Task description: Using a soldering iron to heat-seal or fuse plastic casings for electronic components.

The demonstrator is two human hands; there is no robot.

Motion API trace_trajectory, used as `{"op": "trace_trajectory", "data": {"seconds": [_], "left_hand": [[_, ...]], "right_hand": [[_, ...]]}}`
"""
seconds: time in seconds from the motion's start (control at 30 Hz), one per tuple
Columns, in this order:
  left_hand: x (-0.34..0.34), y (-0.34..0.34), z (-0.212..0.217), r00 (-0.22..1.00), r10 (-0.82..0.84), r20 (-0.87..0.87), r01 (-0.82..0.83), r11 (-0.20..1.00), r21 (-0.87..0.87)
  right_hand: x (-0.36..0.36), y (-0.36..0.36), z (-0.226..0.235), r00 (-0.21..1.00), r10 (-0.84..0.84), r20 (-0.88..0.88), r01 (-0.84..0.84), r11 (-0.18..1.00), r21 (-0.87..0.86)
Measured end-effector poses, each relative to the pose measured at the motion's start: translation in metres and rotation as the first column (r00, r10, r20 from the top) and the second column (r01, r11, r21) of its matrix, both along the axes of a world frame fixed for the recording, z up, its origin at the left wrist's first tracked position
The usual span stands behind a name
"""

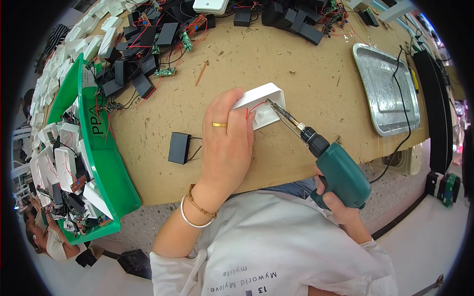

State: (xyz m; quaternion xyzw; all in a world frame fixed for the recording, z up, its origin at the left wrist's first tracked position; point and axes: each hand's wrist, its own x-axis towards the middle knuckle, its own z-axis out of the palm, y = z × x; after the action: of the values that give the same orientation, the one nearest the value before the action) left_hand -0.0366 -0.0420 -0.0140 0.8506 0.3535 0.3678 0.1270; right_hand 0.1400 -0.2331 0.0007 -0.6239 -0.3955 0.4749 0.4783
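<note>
My left hand is closed around a white plastic case, an open shell tilted above the table. A thin red wire runs inside it from near my fingers. In my right hand is a green pistol-shaped soldering gun, gripped by its handle. Its tip reaches into the case and meets the end of the red wire, or lies very near it. Left of my left wrist rests a small black box with a black lead that passes toward my hand.
A green bin full of white cases and wired parts stands at the left. Piled at the back are black boxes and circuit boards. A metal tray lies at the right, a black cord across it. Another person sits far left.
</note>
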Motion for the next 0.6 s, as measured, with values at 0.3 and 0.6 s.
{"op": "trace_trajectory", "data": {"seconds": [0.3,0.6], "left_hand": [[0.0004,0.0,0.0005,1.0,-0.007,0.009,0.007,1.0,0.015],[0.0,0.0,0.0003,1.0,-0.01,0.009,0.01,1.0,-0.012]], "right_hand": [[0.0008,0.0021,0.0042,0.998,0.038,0.058,-0.035,0.998,-0.057],[-0.0039,0.0049,0.007,0.999,-0.008,0.047,0.011,0.999,-0.053]]}}
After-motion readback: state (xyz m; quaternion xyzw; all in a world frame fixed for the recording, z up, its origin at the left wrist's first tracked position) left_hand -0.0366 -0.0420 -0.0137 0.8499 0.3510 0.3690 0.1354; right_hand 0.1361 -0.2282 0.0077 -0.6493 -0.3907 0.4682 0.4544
